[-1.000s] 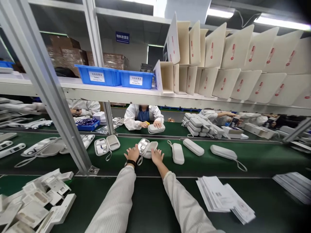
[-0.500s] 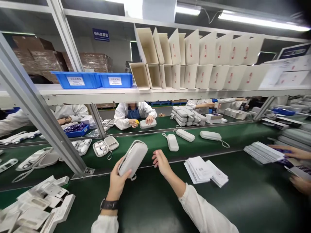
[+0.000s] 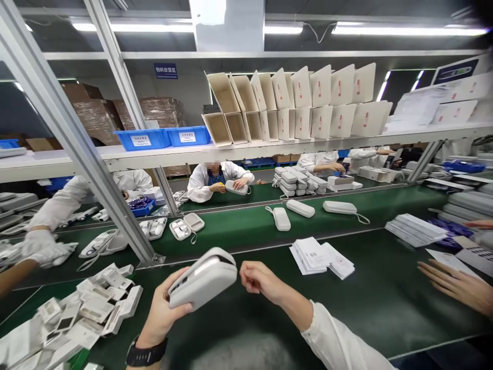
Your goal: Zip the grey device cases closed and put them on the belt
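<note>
Case (image 3: 203, 278), white and zippered, is gripped from below by the left hand (image 3: 164, 308) at lower centre, above the dark table (image 3: 385, 303). Right hand (image 3: 259, 277) is closed beside it, empty. Its smooth shell could slip from 1 hand. Compared with 0.5 s ago, the case is held lower and flatter.

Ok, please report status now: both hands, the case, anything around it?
Left hand grips white case, held above the green table. Right hand curled loosely beside its end, holding nothing visible. Paper stack to the right, clear of both hands.
</note>
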The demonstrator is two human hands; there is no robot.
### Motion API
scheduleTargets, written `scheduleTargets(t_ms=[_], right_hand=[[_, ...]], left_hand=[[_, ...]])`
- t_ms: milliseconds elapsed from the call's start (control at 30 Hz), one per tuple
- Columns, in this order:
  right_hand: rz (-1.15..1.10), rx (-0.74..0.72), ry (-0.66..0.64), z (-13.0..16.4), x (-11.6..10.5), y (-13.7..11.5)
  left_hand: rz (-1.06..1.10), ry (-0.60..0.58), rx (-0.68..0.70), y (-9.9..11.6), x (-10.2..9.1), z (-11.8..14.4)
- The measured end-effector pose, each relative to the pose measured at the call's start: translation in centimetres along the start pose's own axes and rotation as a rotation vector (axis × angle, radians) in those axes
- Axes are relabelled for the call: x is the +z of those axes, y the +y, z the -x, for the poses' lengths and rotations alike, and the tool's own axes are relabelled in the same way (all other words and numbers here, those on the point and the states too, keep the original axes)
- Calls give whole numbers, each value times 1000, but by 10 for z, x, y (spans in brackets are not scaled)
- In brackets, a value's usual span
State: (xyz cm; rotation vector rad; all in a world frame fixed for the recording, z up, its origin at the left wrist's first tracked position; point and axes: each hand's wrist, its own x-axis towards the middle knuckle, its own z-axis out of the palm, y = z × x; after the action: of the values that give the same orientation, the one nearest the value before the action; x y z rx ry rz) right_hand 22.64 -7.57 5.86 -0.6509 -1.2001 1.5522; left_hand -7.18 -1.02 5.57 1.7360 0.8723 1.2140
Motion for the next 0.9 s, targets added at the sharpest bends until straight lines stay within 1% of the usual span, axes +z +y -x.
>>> scheduleTargets(t_ms=[33,100,133,167,267,333,400,500,600,667,733,800,833,867,900], right_hand=[[-17,18,-48,1,3,1],[-67,-1,-135,1,11,4],[-87,-25,-161,0,16,5],[-104,-54,-160,0,21,6],[-149,-117,-80,0,33,7],[-182,-138,-29,4,35,5],[-189,-135,-22,10,31,1],[-114,-62,23,19,16,-9],[52,115,87,22,-2,-24],[247,188,112,19,-6,-32],[567,153,160,14,0,-36],[923,45,190,9,15,-35],[1056,-3,189,7,24,-32],[1139,-40,185,5,32,-27],[1168,-72,185,4,38,-22]], left_hand=[[16,14,11,4,-2,2],[22,31,26,10,0,3],[12,21,30,14,2,4],[5,9,34,17,5,4],[3,-11,64,23,15,4],[1,-12,81,27,17,4],[-21,-18,90,32,15,3],[-176,-107,63,42,5,2],[-387,-259,74,53,-3,-3],[-490,-353,113,60,-1,-8],[-577,-426,142,67,9,-13],[-662,-485,162,75,23,-18],[-704,-516,164,77,31,-20],[-736,-537,160,79,38,-22],[-747,-542,149,80,43,-23]])
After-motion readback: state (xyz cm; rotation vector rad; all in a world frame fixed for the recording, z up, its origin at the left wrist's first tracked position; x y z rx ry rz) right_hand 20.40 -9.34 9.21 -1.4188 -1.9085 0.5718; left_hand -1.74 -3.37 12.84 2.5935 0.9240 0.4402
